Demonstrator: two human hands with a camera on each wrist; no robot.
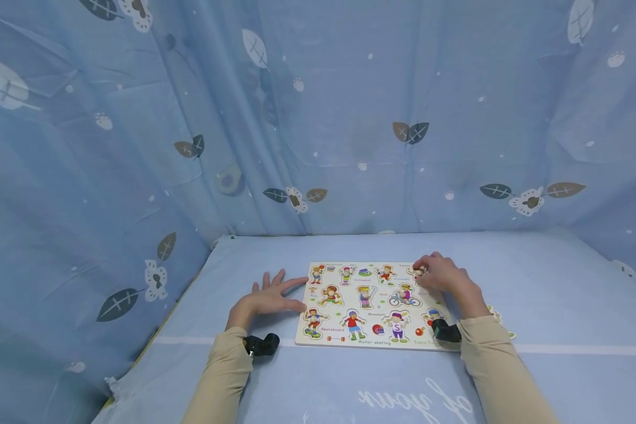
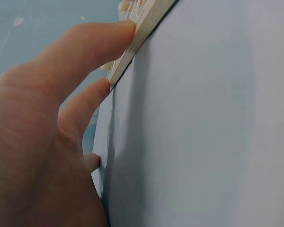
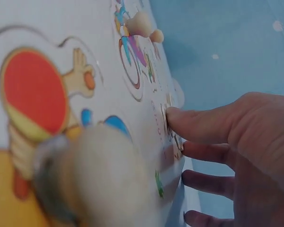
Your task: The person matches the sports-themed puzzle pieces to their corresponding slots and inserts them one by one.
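Observation:
A wooden peg puzzle board [image 1: 381, 346] with cartoon sports figures lies on the blue cloth. My left hand [image 1: 267, 299] is spread at its left side. Thumb and index finger touch the board's edge [image 2: 146, 29], the other fingers stretching away over the cloth. At the far right corner, my right hand [image 1: 442, 274] pinches a figure piece [image 1: 418, 271] between thumb and fingers, low against the board. That piece is mostly covered by the fingers. Close to the right wrist camera is a table tennis figure [image 3: 33, 94] with a round wooden knob [image 3: 109, 175].
Beside the board's right edge lies a loose piece [image 1: 493, 312], partly hidden by the right forearm. A patterned blue curtain [image 1: 350, 118] hangs behind and at the left of the cloth-covered table [image 1: 318, 383]. Small black cameras sit on both wrists.

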